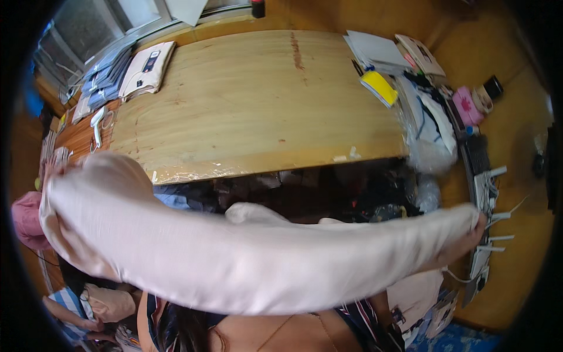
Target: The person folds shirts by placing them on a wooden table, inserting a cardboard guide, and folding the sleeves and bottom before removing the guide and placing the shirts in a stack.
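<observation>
A pale pink garment (252, 258) is stretched wide across the near side of the view, in front of my chest, bulging and blurred. My left hand (57, 167) grips its far-left end, raised beside the table; motion smears the fingers somewhat, and cloth covers part of them. At the other end, my right hand (478, 230) is closed on the garment's edge, close to the right wall. Between the hands the cloth hangs in a long curve, with a loose fold showing behind it. Both forearms are mostly hidden by the fabric.
Beyond lies a wooden table (246, 105). Folded blue garments (108, 76) and a tagged pale pink garment (149, 67) sit at its left. White papers (375, 51) and a yellow packet (380, 88) lie right. Another person's arm (73, 314) shows lower left. Routers (484, 199) line the right wall.
</observation>
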The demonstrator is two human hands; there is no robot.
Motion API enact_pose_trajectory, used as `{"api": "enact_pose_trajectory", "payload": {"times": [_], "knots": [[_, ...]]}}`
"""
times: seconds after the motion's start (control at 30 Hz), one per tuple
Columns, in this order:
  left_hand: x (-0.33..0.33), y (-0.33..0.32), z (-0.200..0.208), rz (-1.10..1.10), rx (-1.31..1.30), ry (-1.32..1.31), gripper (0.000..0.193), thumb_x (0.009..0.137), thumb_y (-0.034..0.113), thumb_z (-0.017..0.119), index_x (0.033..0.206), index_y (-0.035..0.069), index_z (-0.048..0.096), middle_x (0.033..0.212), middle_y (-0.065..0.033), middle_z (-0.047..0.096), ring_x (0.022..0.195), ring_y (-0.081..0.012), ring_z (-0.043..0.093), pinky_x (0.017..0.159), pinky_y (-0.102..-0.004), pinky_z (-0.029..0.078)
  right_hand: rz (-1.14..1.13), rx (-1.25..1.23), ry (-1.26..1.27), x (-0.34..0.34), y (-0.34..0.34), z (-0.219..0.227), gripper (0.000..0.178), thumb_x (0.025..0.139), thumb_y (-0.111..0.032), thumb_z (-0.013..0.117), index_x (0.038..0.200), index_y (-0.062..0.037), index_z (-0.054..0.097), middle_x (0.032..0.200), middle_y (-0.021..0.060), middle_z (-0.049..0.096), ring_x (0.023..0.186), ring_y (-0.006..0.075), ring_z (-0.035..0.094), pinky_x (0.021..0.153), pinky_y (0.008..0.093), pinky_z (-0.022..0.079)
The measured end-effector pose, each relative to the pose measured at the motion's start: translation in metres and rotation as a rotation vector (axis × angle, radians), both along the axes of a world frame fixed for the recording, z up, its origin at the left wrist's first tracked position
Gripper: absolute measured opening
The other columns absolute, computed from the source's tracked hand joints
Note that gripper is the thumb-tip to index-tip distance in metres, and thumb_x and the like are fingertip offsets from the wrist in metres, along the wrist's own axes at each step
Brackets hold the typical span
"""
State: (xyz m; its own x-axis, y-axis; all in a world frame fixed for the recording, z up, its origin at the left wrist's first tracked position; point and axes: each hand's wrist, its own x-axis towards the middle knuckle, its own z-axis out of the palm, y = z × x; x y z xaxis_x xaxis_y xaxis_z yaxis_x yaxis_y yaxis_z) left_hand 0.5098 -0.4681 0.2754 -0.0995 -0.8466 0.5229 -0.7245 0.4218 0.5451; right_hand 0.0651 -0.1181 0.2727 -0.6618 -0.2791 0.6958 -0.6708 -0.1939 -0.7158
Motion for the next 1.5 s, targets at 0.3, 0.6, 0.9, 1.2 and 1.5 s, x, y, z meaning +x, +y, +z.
{"api": "enact_pose_trajectory", "payload": {"times": [0.3, 0.6, 0.9, 1.2, 1.5], "knots": [[-0.076, -0.177, 0.041, -0.017, -0.524, -0.416, 0.034, 0.077, 0.026, 0.052, 0.103, 0.005, 0.046, 0.090, -0.0109, 0.056, 0.085, -0.0230, 0.054, 0.069, -0.0370, 0.043, -0.354, 0.596, 0.577, -0.049, -0.345, 0.014, 0.033, 0.071, -0.016, 0.061, 0.099, -0.0021, 0.054, 0.097, 0.0158, 0.056, 0.090, 0.0309, 0.052, 0.075, 0.0386, 0.041], [-0.066, -0.065, -0.209, 0.066, 0.386, -0.612, 0.053, 0.081, 0.050, 0.039, 0.129, 0.028, 0.029, 0.138, -0.0087, 0.018, 0.126, -0.0344, 0.011, 0.093, -0.0629, 0.009, 0.066, 1.215, 0.652, 0.001, -0.343, -0.199, 0.040, 0.082, -0.028, 0.047, 0.120, -0.0185, 0.042, 0.130, 0.0078, 0.033, 0.118, 0.0263, 0.031, 0.088, 0.0571, 0.025], [-0.052, -0.092, -0.177, 0.176, 0.187, -0.195, 0.023, 0.067, 0.016, 0.062, 0.088, 0.008, 0.059, 0.101, -0.0113, 0.053, 0.095, -0.0302, 0.046, 0.080, -0.0433, 0.038, 0.033, 0.854, 0.509, -0.012, -0.378, -0.169, 0.017, 0.078, -0.007, 0.046, 0.089, -0.0057, 0.059, 0.095, 0.0099, 0.056, 0.091, 0.0268, 0.052, 0.080, 0.0376, 0.040], [-0.105, -0.071, -0.187, 0.015, 0.309, -0.179, 0.017, 0.066, 0.011, 0.062, 0.079, 0.002, 0.055, 0.084, -0.0119, 0.053, 0.076, -0.0280, 0.050, 0.068, -0.0367, 0.042, 1.163, 0.825, 0.624, 0.169, -0.443, -0.168, 0.022, 0.072, -0.004, 0.057, 0.094, -0.0068, 0.059, 0.095, 0.0086, 0.049, 0.091, 0.0245, 0.048, 0.075, 0.0331, 0.043], [-0.126, -0.044, -0.170, 0.137, 0.061, 0.049, 0.014, 0.061, 0.005, 0.066, 0.073, 0.003, 0.058, 0.094, -0.0107, 0.051, 0.088, -0.0279, 0.047, 0.076, -0.0351, 0.039, 1.085, 0.780, 0.596, 0.157, -0.433, -0.120, 0.014, 0.068, 0.000, 0.058, 0.082, -0.0014, 0.059, 0.090, 0.0090, 0.047, 0.084, 0.0240, 0.051, 0.072, 0.0331, 0.042]]}}
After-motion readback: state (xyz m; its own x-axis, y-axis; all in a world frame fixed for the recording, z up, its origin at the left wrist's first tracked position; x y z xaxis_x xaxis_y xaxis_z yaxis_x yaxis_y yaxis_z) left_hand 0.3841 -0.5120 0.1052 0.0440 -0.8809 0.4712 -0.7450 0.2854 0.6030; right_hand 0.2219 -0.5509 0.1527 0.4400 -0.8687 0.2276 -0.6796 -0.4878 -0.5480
